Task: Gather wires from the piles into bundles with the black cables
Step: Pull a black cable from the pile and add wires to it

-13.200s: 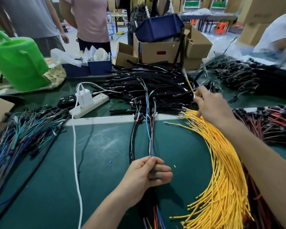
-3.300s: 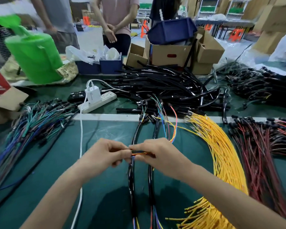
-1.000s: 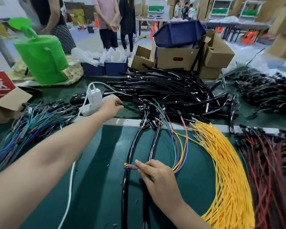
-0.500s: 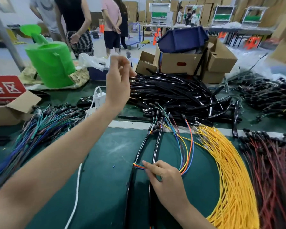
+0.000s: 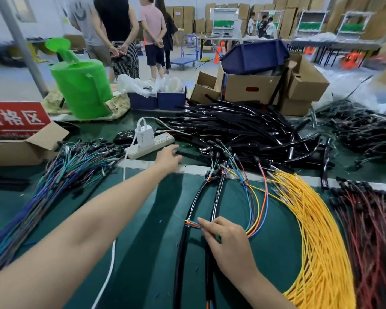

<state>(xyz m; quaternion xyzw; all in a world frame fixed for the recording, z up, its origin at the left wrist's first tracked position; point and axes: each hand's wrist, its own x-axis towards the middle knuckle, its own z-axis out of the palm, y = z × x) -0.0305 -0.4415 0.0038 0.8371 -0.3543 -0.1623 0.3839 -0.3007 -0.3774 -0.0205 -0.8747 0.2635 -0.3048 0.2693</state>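
Currently the left hand [image 5: 168, 156] is extended fwd to the near-left edge of the black cable pile [image 5: 250, 132], fingers loosely curled at a cable end [image 5: 183, 153]; whether it has closed on that cable cannot be confirmed. Pile cables lie mostly left-right across the surface [image 5: 143, 253], so the likely pull is back toward the body along the open green strip between the multicolour wire pile [image 5: 60, 175] at left and the bundle in progress. Right hand [image 5: 228, 244] is nearer the body, fingertips pinching the coloured wire ends [image 5: 193, 224] flat against two black cables [image 5: 192, 204] running fwd-back. Yellow wire pile [image 5: 316, 230] arcs just right of that hand; red wire pile [image 5: 370, 230] beyond. Power strip [image 5: 151, 146] and its white cord [image 5: 108, 275] sit just left of the reach path: snag risk.
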